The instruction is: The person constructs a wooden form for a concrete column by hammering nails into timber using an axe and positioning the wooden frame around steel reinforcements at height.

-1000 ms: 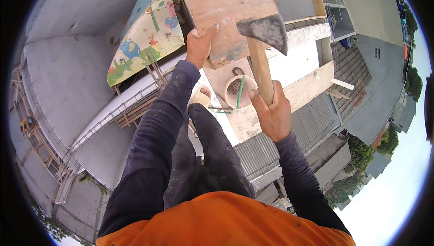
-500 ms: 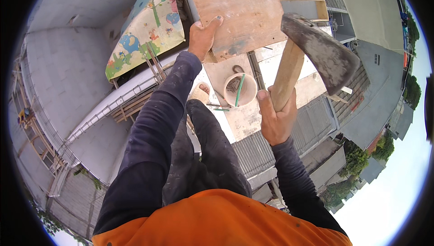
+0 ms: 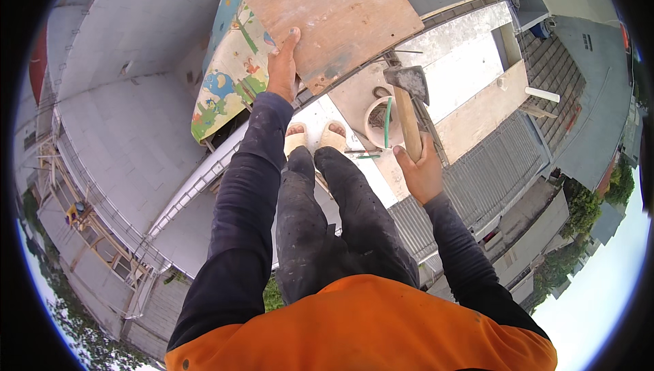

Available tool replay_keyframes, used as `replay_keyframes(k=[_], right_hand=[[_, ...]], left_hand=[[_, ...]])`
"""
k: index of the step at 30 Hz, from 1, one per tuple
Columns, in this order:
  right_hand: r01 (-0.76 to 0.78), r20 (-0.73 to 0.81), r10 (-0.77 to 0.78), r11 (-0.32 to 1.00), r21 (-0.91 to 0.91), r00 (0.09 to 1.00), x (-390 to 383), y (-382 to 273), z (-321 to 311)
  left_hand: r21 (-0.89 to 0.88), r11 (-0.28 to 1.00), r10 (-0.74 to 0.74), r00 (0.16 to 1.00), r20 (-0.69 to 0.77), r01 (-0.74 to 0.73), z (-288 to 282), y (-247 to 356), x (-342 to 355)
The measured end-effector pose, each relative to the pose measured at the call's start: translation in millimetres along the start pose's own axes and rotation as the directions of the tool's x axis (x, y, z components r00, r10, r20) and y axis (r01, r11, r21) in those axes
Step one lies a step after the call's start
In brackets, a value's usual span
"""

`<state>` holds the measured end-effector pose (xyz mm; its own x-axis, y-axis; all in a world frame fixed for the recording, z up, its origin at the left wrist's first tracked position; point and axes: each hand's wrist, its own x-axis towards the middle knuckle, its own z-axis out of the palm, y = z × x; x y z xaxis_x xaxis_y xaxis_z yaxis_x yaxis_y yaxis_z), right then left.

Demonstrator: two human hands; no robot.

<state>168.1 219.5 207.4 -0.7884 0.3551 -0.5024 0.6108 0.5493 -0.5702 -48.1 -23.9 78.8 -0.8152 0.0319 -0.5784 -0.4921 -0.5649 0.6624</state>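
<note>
- Clock positions read from the centre of the head view, 12 at the top edge.
- Left hand [image 3: 283,71], 11 o'clock: grasping the plywood board [image 3: 337,20] by its near-left edge. Thumb lies on the upper face; the remaining fingers are hidden.
- Plywood board: 12 o'clock, brown, tilted in view, whitish scuffs on its face, a grey-blue stain near the lower corner.
- Right hand [image 3: 422,172], 3 o'clock: clenched around the lower end of the hatchet's wooden handle, thumb along the wood.
- Hatchet [image 3: 407,115]: between 1 and 2 o'clock, grey metal head uppermost, apart from the board in view. Handle overlaps the right side of the bucket as seen from above.
- Bucket [image 3: 370,126]: pale, round, between 1 and 2 o'clock, dark thin pieces inside; a green strip [image 3: 388,123] lies across its opening.
- Sandals [image 3: 295,141], worn on both feet: near centre, toward 12, left of the bucket.
- Patterned sheet [image 3: 225,88]: 10 o'clock, cartoon print, left of the left hand.
- Corrugated roofing [image 3: 477,166]: 3 o'clock, grey, beyond the right hand.
</note>
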Motion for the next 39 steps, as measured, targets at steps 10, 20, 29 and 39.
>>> replay_keyframes(k=[10,20,29,39], right_hand=[[-0.339,0.295,0.389,0.917,-0.209,0.873,-31.9,144.0,6.5],[-0.318,0.36,0.501,0.83,-0.458,0.787,-6.9,191.5,44.9],[-0.451,0.463,0.591,0.805,-0.385,0.66,61.4,212.5,76.7],[-0.447,0.411,0.457,0.886,-0.125,0.789,194.4,217.6,195.1]], left_hand=[[0.017,0.998,0.055,0.99,-0.129,-0.053,-56.2,12.9,-44.7],[0.068,0.981,0.193,0.959,-0.209,-0.182,-130.5,21.5,-31.3],[0.014,0.992,0.127,0.979,-0.156,-0.127,-126.0,44.5,-5.7],[-0.021,0.971,0.238,0.97,-0.047,-0.239,-134.5,34.3,45.7]])
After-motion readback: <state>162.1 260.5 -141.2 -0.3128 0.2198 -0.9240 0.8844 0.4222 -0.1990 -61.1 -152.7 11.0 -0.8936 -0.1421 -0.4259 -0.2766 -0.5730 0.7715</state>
